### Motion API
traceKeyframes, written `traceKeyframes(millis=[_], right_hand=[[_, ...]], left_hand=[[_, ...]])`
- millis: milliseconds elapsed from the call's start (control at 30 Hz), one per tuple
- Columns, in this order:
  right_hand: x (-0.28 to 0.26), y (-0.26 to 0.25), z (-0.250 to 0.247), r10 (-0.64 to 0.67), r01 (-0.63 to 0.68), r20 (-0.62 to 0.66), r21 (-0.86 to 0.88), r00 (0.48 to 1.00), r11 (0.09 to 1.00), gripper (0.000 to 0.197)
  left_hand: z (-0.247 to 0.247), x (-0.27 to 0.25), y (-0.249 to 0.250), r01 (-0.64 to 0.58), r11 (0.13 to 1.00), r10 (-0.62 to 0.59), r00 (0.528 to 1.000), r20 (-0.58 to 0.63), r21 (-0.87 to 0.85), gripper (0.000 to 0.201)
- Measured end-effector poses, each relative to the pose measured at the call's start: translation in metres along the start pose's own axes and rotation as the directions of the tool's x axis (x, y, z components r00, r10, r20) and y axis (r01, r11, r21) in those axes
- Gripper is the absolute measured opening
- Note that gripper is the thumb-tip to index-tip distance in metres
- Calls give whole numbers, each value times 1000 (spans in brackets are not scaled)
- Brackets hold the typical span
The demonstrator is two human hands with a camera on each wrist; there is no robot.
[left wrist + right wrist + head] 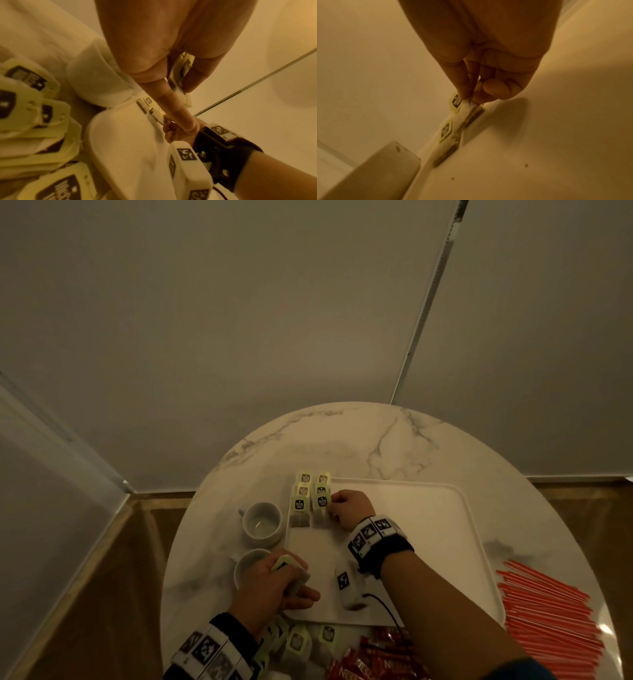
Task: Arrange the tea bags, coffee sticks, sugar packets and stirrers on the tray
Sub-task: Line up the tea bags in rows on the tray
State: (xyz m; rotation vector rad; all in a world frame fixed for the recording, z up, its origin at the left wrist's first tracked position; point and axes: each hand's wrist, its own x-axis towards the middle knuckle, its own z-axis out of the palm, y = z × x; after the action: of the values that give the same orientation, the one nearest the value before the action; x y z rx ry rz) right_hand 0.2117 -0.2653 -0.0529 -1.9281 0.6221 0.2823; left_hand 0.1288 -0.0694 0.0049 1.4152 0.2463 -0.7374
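Tea-bag step: your right hand [349,506] pinches a pale-green paper-tagged tea bag [321,506] in the rows at the white rectangular tray's [445,525] far-left corner; your left hand [270,583] grips spare tea bags [291,571], next probably laid alongside.

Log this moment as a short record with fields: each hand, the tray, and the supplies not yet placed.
left hand: holds spare pale green tea bags over the tray's near left corner
right hand: pinches the nearest bag of the right tea bag column
white rectangular tray: two columns of tea bags at its far left corner
unplaced: loose tea bags, red coffee sticks, red stirrers on the marble table
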Motion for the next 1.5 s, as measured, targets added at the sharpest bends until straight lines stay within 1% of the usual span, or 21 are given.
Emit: traceKeyframes(millis=[100, 200, 333, 400, 533, 600, 633, 733, 800, 1033, 1233, 1333, 1500], right_hand=[[8, -1, 6, -17, 13, -29, -134, 999, 991, 9], [10, 1, 10, -48, 37, -49, -218, 998, 975, 12], [10, 4, 13, -56, 33, -80, -270, 995, 962, 17], [10, 5, 14, -59, 33, -84, -289, 995, 957, 25], [14, 4, 9, -27, -2, -128, -221, 991, 975, 35], [17, 1, 5, 2, -27, -113, -213, 994, 977, 41], [18, -1, 3, 11, -32, -95, -230, 995, 973, 41], [20, -7, 3, 0, -18, -63, -283, 998, 959, 39], [20, -10, 3, -24, 5, -59, -294, 998, 956, 37], [21, -10, 4, -33, 16, -74, -223, 997, 975, 38], [21, -6, 2, -22, 8, -73, -193, 997, 981, 42], [23, -9, 2, -20, 8, -58, -203, 998, 979, 43], [25, -10, 1, -13, 4, -48, -200, 999, 980, 43]], left_hand=[[-3, -1, -2, -6, 999, 5, 1000, 24, 45, 10], [-6, -3, -4, -23, 997, 20, 999, 43, 77, 11], [-7, -4, -6, -12, 994, 4, 997, 73, 113, 13], [-7, -3, -6, -6, 993, -3, 997, 78, 121, 16], [-6, -4, -6, -5, 992, -6, 996, 83, 128, 23], [-6, -4, -7, -3, 992, -7, 996, 84, 129, 32], [-5, -3, -7, -3, 991, -8, 997, 83, 133, 32], [-5, -3, -8, -11, 990, -1, 997, 83, 143, 22], [-6, -4, -7, -17, 988, 4, 996, 86, 154, 20], [-8, -5, -5, -25, 985, 10, 996, 88, 169, 19], [-6, -5, -2, -13, 989, 0, 996, 86, 150, 30], [-6, -4, -3, -18, 987, 4, 996, 88, 160, 23], [-6, -6, -3, -25, 987, 10, 996, 90, 159, 24]])
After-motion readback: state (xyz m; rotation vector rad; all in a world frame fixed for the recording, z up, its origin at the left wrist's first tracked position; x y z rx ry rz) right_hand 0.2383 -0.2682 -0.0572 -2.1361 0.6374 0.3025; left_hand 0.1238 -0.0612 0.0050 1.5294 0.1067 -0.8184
